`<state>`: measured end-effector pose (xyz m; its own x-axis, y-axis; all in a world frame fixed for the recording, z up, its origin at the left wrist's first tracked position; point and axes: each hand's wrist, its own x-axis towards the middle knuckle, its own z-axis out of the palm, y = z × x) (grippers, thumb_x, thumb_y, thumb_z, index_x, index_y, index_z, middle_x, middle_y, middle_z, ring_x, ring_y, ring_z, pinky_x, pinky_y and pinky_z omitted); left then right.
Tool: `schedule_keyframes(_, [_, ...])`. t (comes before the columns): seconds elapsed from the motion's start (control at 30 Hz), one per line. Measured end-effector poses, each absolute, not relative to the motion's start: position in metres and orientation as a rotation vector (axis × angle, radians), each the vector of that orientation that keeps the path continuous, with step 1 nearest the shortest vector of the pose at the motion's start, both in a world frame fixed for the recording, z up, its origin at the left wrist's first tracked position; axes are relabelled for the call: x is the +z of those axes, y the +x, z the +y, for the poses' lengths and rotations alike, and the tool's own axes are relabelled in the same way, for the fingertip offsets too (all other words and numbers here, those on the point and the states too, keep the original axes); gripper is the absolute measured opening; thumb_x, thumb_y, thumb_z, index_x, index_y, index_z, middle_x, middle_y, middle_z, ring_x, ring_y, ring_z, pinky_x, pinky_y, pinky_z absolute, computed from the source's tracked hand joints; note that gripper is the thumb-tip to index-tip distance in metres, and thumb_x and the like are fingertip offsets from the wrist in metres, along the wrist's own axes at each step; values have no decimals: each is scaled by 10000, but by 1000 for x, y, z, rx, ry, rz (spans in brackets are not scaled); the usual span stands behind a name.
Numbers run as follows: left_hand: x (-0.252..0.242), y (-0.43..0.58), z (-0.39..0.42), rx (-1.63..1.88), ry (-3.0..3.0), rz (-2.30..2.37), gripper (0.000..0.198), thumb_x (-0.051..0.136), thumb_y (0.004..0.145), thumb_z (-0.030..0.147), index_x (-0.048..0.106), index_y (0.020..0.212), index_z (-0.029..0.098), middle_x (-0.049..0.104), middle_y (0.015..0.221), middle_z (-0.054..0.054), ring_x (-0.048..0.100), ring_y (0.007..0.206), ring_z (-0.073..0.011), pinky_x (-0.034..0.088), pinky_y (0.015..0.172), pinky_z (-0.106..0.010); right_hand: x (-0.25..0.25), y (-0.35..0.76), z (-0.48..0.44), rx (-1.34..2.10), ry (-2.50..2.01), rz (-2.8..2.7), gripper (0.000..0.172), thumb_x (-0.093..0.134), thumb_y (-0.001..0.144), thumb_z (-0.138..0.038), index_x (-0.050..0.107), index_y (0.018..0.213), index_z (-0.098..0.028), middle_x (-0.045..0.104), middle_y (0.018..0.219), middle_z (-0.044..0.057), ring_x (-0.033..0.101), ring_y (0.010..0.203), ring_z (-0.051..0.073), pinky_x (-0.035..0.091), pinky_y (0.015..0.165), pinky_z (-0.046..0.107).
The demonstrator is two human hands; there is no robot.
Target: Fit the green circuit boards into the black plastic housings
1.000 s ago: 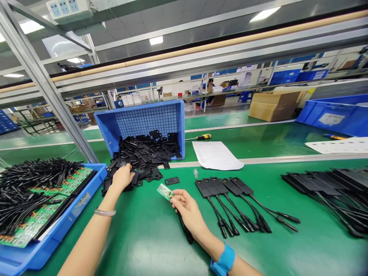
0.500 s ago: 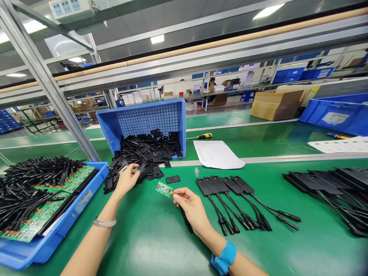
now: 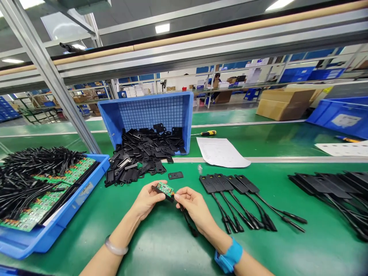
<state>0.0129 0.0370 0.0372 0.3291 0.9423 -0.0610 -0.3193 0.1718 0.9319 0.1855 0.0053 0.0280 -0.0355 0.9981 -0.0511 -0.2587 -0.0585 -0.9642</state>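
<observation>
My left hand (image 3: pixel 149 200) is closed on a black plastic case half (image 3: pixel 155 189), held above the green bench. A small green circuit board (image 3: pixel 165 188) lies over that case half; whether it is fully seated I cannot tell. My right hand (image 3: pixel 193 207) pinches the wires at the board's right end, and its black cable (image 3: pixel 188 219) hangs down beneath the fingers. Just beyond the hands a loose black cover (image 3: pixel 175 175) lies on the bench. To the right is a row of black cased units (image 3: pixel 214 184) with cables.
A tipped blue crate (image 3: pixel 188 122) spills black case parts (image 3: pixel 146 149). At left, a blue tray (image 3: pixel 83 195) carries circuit boards with cables. Further back are a paper sheet (image 3: pixel 222 152) and a yellow-black screwdriver (image 3: pixel 208 133). More cased units (image 3: pixel 322 184) lie far right.
My left hand has come from the pile of parts to the middle, bringing a black case half. The circuit board in my right hand now lies over it. The view shifted slightly.
</observation>
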Motion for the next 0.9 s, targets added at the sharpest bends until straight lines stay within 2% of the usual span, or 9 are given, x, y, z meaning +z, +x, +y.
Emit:
schedule_keyframes(0.13, [35, 14, 33, 1065, 971, 729, 593, 833, 585, 178, 608, 1134, 182, 615, 1172, -97, 579, 993, -177, 402, 919, -288, 28, 186, 5, 1442, -1038, -1003, 442, 817, 565, -510, 597, 710, -156, 588, 595, -12, 546, 515, 122, 376, 507, 217])
schedule_keyframes(0.23, [37, 15, 28, 1029, 933, 662, 598, 797, 641, 182, 562, 1190, 208, 559, 1263, -118, 580, 1043, -224, 421, 933, -355, 26, 186, 5, 1455, -1048, -1014, 446, 817, 567, -512, 593, 712, -155, 585, 580, -13, 549, 511, 124, 363, 495, 213])
schedule_keyframes(0.4, [39, 22, 23, 1001, 872, 628, 627, 765, 690, 205, 486, 1250, 231, 605, 1190, -111, 586, 1064, -244, 439, 933, -397, 22, 183, 5, 1438, -1053, -1021, 464, 821, 559, -513, 558, 721, -168, 567, 543, -28, 560, 499, 127, 365, 476, 207])
schedule_keyframes(0.53, [30, 31, 22, 1113, 886, 730, 400, 711, 755, 330, 552, 1082, 164, 663, 1061, -117, 613, 1018, -239, 465, 900, -378, 18, 179, 6, 1427, -1057, -1068, 483, 805, 562, -534, 492, 697, -192, 541, 512, -47, 574, 474, 140, 373, 438, 204])
schedule_keyframes(0.63, [23, 35, 22, 1176, 948, 804, 372, 692, 763, 386, 531, 1005, 155, 684, 984, -111, 647, 935, -227, 499, 830, -354, 14, 177, 7, 1438, -1061, -1132, 491, 781, 576, -547, 449, 688, -203, 529, 521, -61, 589, 464, 145, 389, 422, 201])
schedule_keyframes(0.77, [21, 37, 21, 1224, 1019, 858, 403, 683, 755, 432, 484, 980, 164, 697, 915, -103, 672, 844, -225, 525, 760, -348, 10, 178, 5, 1471, -1175, -1367, 411, 662, 688, -570, 477, 688, -202, 563, 505, -35, 567, 412, 145, 366, 376, 198])
schedule_keyframes(0.9, [23, 38, 19, 1245, 1067, 890, 419, 666, 756, 465, 450, 973, 180, 700, 897, -102, 679, 826, -232, 535, 752, -368, 18, 181, 1, 1378, -1216, -1603, 400, 539, 796, -524, 500, 575, -193, 597, 531, 2, 459, 353, 102, 297, 371, 205])
